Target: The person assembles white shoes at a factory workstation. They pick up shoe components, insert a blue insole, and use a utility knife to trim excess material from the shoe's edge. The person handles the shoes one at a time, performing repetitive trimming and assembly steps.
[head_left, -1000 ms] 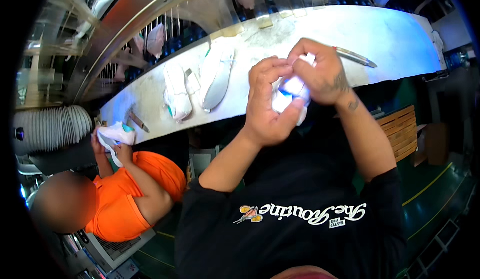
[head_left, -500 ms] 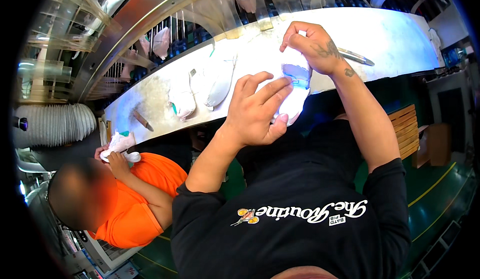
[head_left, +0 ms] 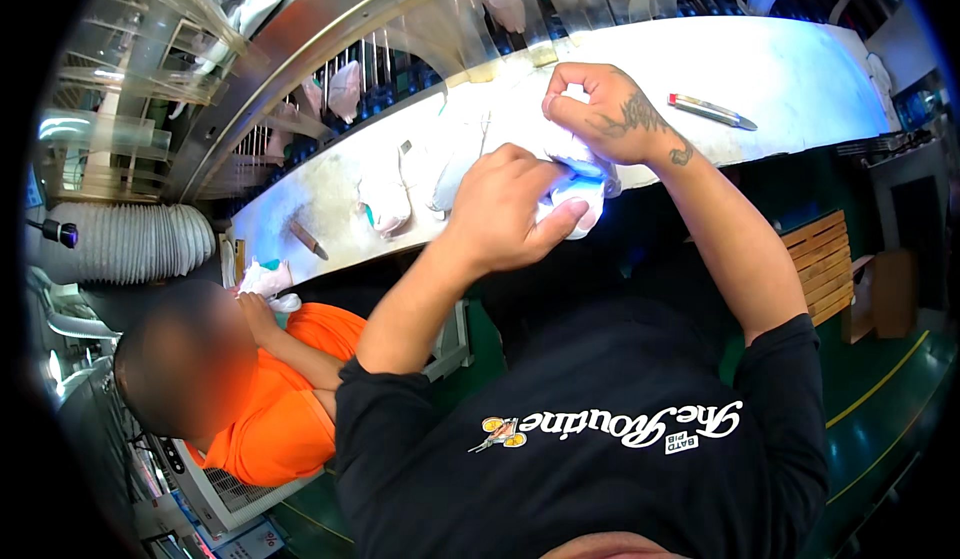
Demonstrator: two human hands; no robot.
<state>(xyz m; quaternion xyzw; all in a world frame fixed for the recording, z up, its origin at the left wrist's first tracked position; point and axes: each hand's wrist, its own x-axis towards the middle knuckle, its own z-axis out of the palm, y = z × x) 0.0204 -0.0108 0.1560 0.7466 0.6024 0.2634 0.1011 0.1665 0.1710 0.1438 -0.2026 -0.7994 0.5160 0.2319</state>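
The white shoe (head_left: 592, 199) is at upper centre of the frame — left hand (head_left: 507, 209) closed around its near end, right hand (head_left: 608, 114) curled by the far end, its hold unclear. Probably light and soft — best held by both ends.

From centre of my remote feed, I log: white shoe (head_left: 584, 215), one o'clock, in left hand (head_left: 508, 209) and right hand (head_left: 612, 114); slim red-ended tool (head_left: 712, 112), two o'clock, on worktable (head_left: 780, 64); orange-shirted person (head_left: 285, 424), eight o'clock.
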